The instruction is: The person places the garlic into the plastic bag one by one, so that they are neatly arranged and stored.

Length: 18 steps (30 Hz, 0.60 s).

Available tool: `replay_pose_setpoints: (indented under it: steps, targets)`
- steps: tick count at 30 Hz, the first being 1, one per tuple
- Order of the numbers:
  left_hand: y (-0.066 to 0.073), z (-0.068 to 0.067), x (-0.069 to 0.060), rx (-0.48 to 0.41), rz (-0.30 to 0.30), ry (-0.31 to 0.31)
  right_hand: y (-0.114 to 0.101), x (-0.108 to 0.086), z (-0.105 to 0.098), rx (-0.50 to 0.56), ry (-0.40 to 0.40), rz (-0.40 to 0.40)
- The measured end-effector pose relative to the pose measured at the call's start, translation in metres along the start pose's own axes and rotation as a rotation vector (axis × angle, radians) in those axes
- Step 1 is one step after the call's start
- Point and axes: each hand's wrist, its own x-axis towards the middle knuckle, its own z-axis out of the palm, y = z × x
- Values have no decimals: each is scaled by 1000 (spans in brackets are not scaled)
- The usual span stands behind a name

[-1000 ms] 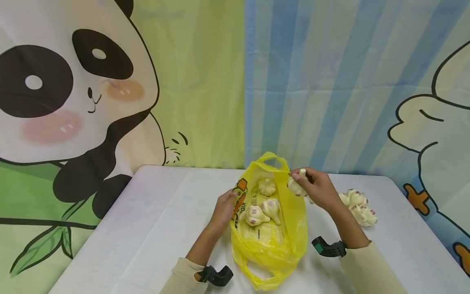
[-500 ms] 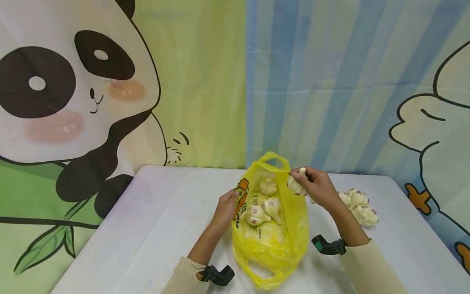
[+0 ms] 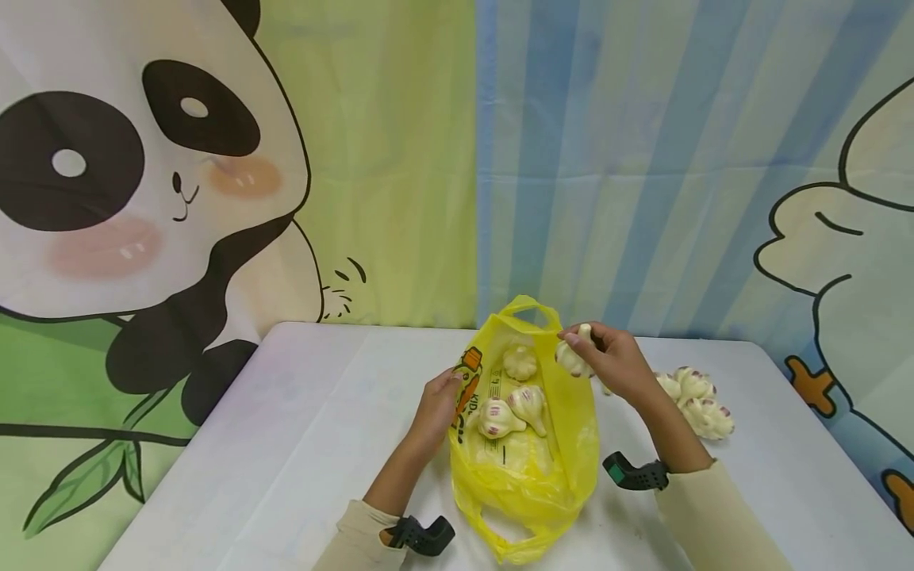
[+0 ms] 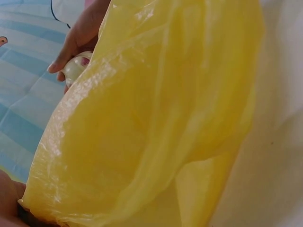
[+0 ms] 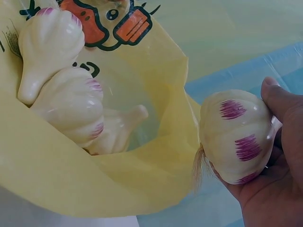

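A yellow plastic bag [image 3: 571,452] with a printed duck lies on the table with its mouth spread. Inside it are 3 garlic bulbs [image 3: 500,418], cream with purple marks. My left hand [image 3: 434,412] grips the bag's left edge, thumb on the inner side. In my right hand [image 3: 620,366] is another garlic bulb [image 5: 236,137], held between thumb and fingers at the bag's upper right edge, outside the opening. The left wrist view is mostly filled by the bag's side [image 4: 132,118], with the right hand and its bulb partly hidden behind it.
Several more garlic bulbs [image 3: 707,418] lie in a heap on the white table [image 3: 300,452], right of the bag and partly behind the right forearm. A printed curtain [image 3: 400,159] hangs behind the table's far edge.
The right hand with its garlic bulb has shifted very slightly up and to the left. The left hand and the bag stay in place.
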Motion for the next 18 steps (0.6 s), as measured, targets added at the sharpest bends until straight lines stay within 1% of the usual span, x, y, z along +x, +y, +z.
replay_pose_setpoints:
  steps: [3, 8, 11, 18]
  targets:
    - [0, 0, 1, 11, 2, 4, -1, 2, 0, 21, -7, 11]
    - [0, -2, -2, 21, -1, 17, -2, 4, 4, 62, -40, 16]
    - [0, -2, -3, 14, -5, 14, -2, 6, 5, 59, -48, 25]
    - [0, -1, 0, 3, 14, -3, -4, 8, 5, 60, -43, 24]
